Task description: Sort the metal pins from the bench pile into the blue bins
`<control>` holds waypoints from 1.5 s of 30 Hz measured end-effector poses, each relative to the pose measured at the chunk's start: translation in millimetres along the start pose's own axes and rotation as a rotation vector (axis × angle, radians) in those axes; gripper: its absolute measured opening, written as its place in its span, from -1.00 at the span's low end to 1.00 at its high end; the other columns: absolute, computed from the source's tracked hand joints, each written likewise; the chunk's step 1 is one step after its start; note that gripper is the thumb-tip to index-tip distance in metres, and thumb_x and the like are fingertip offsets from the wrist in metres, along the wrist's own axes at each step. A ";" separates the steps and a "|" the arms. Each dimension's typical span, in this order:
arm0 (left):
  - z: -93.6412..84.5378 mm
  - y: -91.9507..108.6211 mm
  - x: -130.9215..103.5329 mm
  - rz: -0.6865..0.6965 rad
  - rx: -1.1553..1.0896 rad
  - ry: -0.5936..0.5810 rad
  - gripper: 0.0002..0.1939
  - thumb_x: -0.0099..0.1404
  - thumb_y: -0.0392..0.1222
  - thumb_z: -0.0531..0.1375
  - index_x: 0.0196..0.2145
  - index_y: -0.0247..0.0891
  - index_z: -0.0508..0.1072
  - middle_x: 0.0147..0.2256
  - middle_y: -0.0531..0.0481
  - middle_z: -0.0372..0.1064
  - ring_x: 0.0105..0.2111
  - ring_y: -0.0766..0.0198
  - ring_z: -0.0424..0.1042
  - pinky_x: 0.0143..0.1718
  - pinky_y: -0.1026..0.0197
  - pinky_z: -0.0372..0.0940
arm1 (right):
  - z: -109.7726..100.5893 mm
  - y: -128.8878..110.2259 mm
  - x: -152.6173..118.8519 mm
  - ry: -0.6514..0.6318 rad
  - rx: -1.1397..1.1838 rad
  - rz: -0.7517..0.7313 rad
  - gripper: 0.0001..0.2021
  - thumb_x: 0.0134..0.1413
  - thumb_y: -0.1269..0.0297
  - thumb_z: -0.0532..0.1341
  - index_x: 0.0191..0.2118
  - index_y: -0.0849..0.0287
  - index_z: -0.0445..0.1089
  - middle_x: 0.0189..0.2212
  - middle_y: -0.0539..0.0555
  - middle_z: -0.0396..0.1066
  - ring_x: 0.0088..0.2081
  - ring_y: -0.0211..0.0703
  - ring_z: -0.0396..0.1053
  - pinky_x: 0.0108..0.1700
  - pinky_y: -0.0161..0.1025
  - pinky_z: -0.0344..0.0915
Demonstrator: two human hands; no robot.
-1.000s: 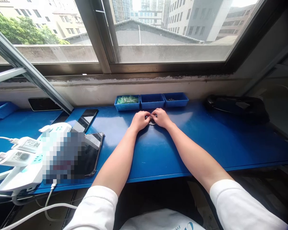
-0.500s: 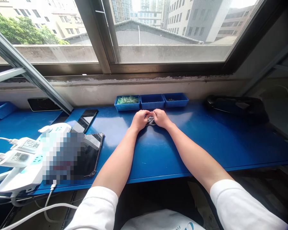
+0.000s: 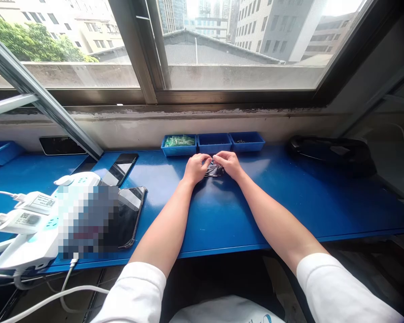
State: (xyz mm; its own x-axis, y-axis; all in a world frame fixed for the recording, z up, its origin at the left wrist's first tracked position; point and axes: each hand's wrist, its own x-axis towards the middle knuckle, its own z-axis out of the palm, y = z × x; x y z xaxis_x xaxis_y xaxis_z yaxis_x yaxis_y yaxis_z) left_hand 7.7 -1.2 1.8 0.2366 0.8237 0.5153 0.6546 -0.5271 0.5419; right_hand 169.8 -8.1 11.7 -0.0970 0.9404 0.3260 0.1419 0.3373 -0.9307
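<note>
Over a small pile of dark, thin pieces (image 3: 214, 170), too small to name, both hands meet on the blue table. My left hand (image 3: 197, 168) is closed in a pinch at the pile's left side. My right hand (image 3: 229, 164) also pinches, its thumb and forefinger almost touching the left fingertips. Whatever lies between the fingers is too small to make out. Just behind the hands stand three blue bins: the left bin (image 3: 179, 153) holds green packets (image 3: 179, 141), the middle bin (image 3: 214, 148) is shadowed inside, and the right bin (image 3: 247, 146) holds small dark bits.
On the left are a white power strip (image 3: 23, 251) with plugs and cables, a dark tablet-like device (image 3: 134, 220) and a phone (image 3: 123, 168). A black case-like object (image 3: 330, 152) lies at the right rear. A metal bar (image 3: 54, 107) slants down on the left.
My right hand has shifted slightly right and its fingers have straightened, so more of the dark pile shows. My left hand stays almost in place.
</note>
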 end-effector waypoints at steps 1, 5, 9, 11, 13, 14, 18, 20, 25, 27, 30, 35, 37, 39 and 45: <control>0.3 -0.9 0.4 -0.013 0.002 0.022 -0.75 0.30 -0.13 0.07 -0.17 -0.23 0.48 -0.19 -0.06 0.48 -0.15 0.18 0.41 -0.06 0.16 0.28 | -0.8 -0.7 0.7 0.037 -0.030 -0.009 -0.72 -0.09 0.04 0.24 -0.48 0.19 0.43 -0.56 0.00 0.41 -0.49 -0.25 0.31 -0.39 -0.28 0.26; 1.9 -5.8 2.8 -0.125 0.066 0.077 -0.68 0.28 -0.19 0.07 -0.05 -0.31 0.43 -0.09 -0.15 0.43 -0.06 0.12 0.38 0.02 0.11 0.26 | -2.7 -3.6 8.0 0.208 -0.307 -0.094 -0.78 -0.04 0.16 0.18 -0.33 0.17 0.47 -0.41 0.04 0.48 -0.39 -0.18 0.34 -0.27 -0.22 0.30; 2.8 -6.4 3.2 -0.147 0.120 0.024 -0.68 0.26 -0.20 0.07 -0.06 -0.30 0.43 -0.08 -0.15 0.42 -0.05 0.11 0.37 0.04 0.09 0.26 | -1.6 -6.6 25.6 0.224 -0.663 -0.144 -0.65 -0.04 0.28 0.14 -0.09 0.17 0.44 -0.16 0.08 0.48 -0.10 -0.02 0.31 -0.01 -0.08 0.24; 2.6 -4.9 2.8 -0.146 0.137 0.000 -0.69 0.26 -0.20 0.07 -0.07 -0.29 0.43 -0.08 -0.14 0.42 -0.05 0.11 0.37 0.04 0.10 0.26 | 0.1 -9.2 36.6 0.178 -0.799 -0.124 -0.58 -0.04 0.29 0.15 0.01 0.18 0.39 -0.03 0.12 0.41 0.00 0.08 0.23 0.05 0.02 0.18; 2.2 -3.9 2.5 -0.153 0.148 -0.014 -0.69 0.26 -0.20 0.07 -0.08 -0.27 0.44 -0.09 -0.13 0.42 -0.05 0.11 0.37 0.04 0.10 0.26 | 2.2 -11.8 47.4 0.134 -0.902 -0.097 -0.53 -0.04 0.30 0.16 0.06 0.19 0.34 0.02 0.16 0.37 0.04 0.18 0.16 0.05 0.12 0.14; 2.1 -3.8 2.5 -0.154 0.150 -0.019 -0.70 0.26 -0.20 0.07 -0.08 -0.27 0.44 -0.09 -0.13 0.42 -0.05 0.11 0.37 0.04 0.10 0.26 | 3.3 -12.7 52.3 0.110 -0.942 -0.084 -0.52 -0.04 0.30 0.17 0.08 0.20 0.33 0.02 0.18 0.35 0.05 0.22 0.14 0.05 0.16 0.12; 3.0 -6.8 2.8 -0.142 0.151 -0.027 -0.70 0.26 -0.20 0.06 -0.10 -0.28 0.45 -0.11 -0.15 0.42 -0.07 0.10 0.37 0.03 0.09 0.26 | 6.9 -11.1 65.3 0.000 -1.036 -0.038 -0.52 -0.05 0.31 0.22 0.07 0.18 0.33 0.05 0.23 0.30 0.06 0.30 0.08 0.04 0.27 0.04; 4.1 -8.7 2.9 -0.136 0.161 -0.028 -0.70 0.26 -0.20 0.06 -0.10 -0.27 0.45 -0.11 -0.15 0.43 -0.07 0.10 0.38 0.02 0.10 0.27 | 8.4 -7.7 65.3 -0.032 -1.047 -0.027 -0.51 -0.06 0.29 0.24 0.07 0.12 0.34 0.13 0.21 0.22 0.07 0.32 0.05 0.03 0.29 0.03; 6.0 -9.0 2.4 -0.121 0.212 -0.079 -0.69 0.26 -0.20 0.06 -0.09 -0.26 0.46 -0.10 -0.16 0.43 -0.08 0.08 0.38 0.00 0.08 0.26 | 14.2 0.4 44.0 0.080 -0.979 -0.117 -0.57 -0.01 0.27 0.20 0.05 0.11 0.35 0.25 0.17 0.04 0.10 0.27 0.01 0.03 0.20 0.10; 6.0 -7.6 1.8 -0.098 0.232 -0.105 -0.69 0.27 -0.20 0.05 -0.08 -0.25 0.46 -0.09 -0.16 0.43 -0.08 0.06 0.38 -0.02 0.07 0.27 | 16.6 3.5 32.2 0.142 -0.924 -0.157 -0.65 0.03 0.27 0.17 -0.02 0.14 0.40 0.18 0.18 0.15 0.10 0.21 0.02 0.05 0.13 0.11; 5.8 -5.6 0.3 -0.067 0.269 -0.135 -0.70 0.30 -0.18 0.03 -0.11 -0.19 0.49 -0.08 -0.12 0.44 -0.07 0.06 0.37 -0.02 0.06 0.25 | 16.4 9.1 19.7 0.147 -0.838 -0.177 -0.74 0.03 0.30 0.16 -0.14 0.16 0.45 -0.02 0.18 0.32 0.04 0.08 0.11 0.06 -0.01 0.14; 5.5 -3.9 -2.6 -0.021 0.268 -0.164 -0.71 0.31 -0.14 0.03 -0.16 -0.15 0.53 -0.09 -0.07 0.45 -0.06 0.08 0.35 -0.01 0.07 0.23 | 5.4 15.8 15.8 0.057 -0.789 -0.127 -0.77 -0.04 0.33 0.17 -0.21 0.19 0.47 -0.23 0.15 0.39 -0.11 0.00 0.24 0.00 -0.10 0.21; 4.8 -3.5 -3.3 -0.007 0.264 -0.171 -0.71 0.31 -0.14 0.05 -0.19 -0.15 0.55 -0.12 -0.06 0.45 -0.08 0.09 0.36 -0.03 0.08 0.23 | 0.8 16.1 14.7 0.021 -0.794 -0.107 -0.78 -0.07 0.34 0.18 -0.25 0.19 0.48 -0.28 0.14 0.40 -0.16 -0.02 0.27 -0.05 -0.13 0.24; 3.7 -3.2 -3.7 -0.006 0.268 -0.172 -0.72 0.30 -0.13 0.06 -0.23 -0.14 0.57 -0.17 -0.06 0.46 -0.12 0.11 0.36 -0.05 0.09 0.24 | -1.7 15.6 12.2 -0.009 -0.795 -0.097 -0.79 -0.08 0.33 0.18 -0.28 0.19 0.48 -0.34 0.12 0.40 -0.21 -0.06 0.30 -0.11 -0.16 0.26; 1.1 -3.7 -3.7 -0.003 0.235 -0.174 -0.75 0.27 -0.10 0.10 -0.29 -0.11 0.59 -0.24 -0.05 0.45 -0.19 0.13 0.37 -0.10 0.09 0.26 | 2.3 15.1 4.4 -0.071 -0.798 -0.113 -0.83 -0.08 0.30 0.19 -0.35 0.20 0.49 -0.42 0.09 0.41 -0.30 -0.13 0.32 -0.19 -0.24 0.25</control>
State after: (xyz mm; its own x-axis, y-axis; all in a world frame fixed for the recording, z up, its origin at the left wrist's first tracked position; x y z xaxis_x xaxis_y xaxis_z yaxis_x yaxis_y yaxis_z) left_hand 5.2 -2.1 -2.8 0.3409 0.8592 0.3816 0.7991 -0.4786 0.3639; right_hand 169.3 1.1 -1.2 -0.2110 0.9029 0.3746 0.7852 0.3848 -0.4852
